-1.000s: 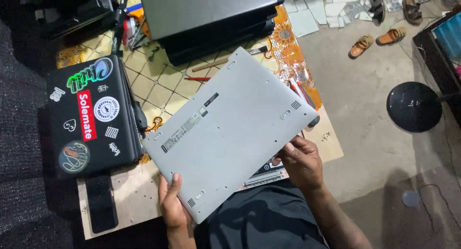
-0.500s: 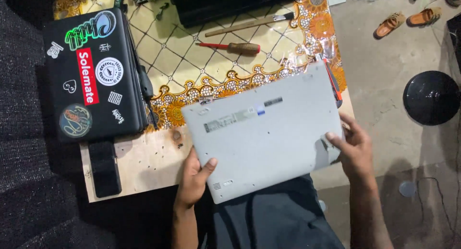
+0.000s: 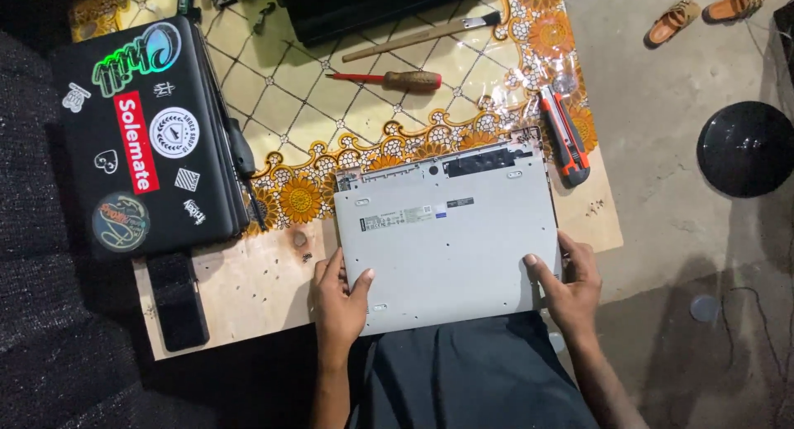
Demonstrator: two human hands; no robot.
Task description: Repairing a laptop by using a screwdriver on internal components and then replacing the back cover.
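Silver laptop [image 3: 447, 235] between both hands

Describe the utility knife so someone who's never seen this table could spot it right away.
Start at the low table with the flowered yellow cloth. Go to the silver laptop lying underside up between the two hands; the utility knife lies just past its far right corner. It alone is orange and black, unlike the wooden-handled screwdriver farther back.

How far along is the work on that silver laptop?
Early on. Done: the silver laptop lies bottom up on the table. In hand: the left hand and right hand grip its sides. Left: the bottom cover is still on, and the screwdriver lies untouched.
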